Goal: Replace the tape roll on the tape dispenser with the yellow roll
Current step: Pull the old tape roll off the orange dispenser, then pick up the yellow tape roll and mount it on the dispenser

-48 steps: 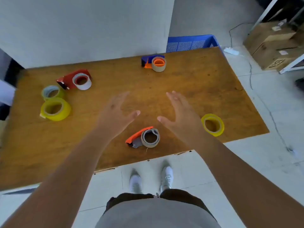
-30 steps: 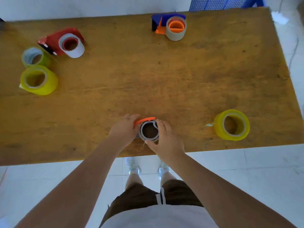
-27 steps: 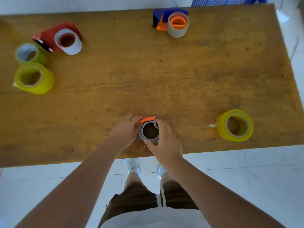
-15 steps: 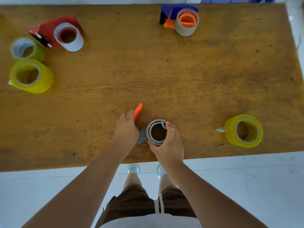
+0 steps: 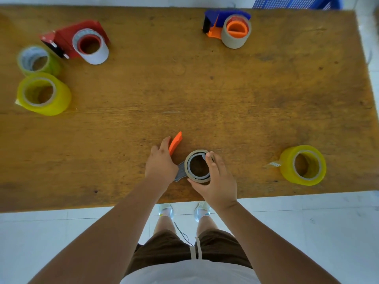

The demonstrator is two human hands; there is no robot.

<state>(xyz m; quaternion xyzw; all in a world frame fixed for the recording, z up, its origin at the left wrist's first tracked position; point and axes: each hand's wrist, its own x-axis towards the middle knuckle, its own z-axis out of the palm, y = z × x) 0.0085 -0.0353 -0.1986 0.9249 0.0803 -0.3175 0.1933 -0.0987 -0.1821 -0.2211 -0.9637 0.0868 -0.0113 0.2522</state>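
Note:
An orange-handled tape dispenser [image 5: 175, 143] with a grey body lies near the table's front edge. My left hand [image 5: 161, 162] grips its handle and body. The nearly spent beige tape roll [image 5: 189, 158] sits on the dispenser's hub, and my right hand [image 5: 215, 179] is closed around the roll's right and near side, index finger on its top rim. A yellow roll [image 5: 303, 165] stands alone at the front right, a loose tape end pointing left.
On the wooden table [image 5: 205, 95]: a red dispenser with a white roll [image 5: 90, 46] at back left, two more yellow-green rolls [image 5: 39, 60] [image 5: 44, 94] at the left, a blue-and-orange dispenser with a beige roll [image 5: 235, 30] at the back. A blue crate [image 5: 297, 2] lies beyond.
Both hands came down onto the dispenser and gripped it. The orange handle has swung from pointing right to pointing up and away, and the view has moved closer to the table.

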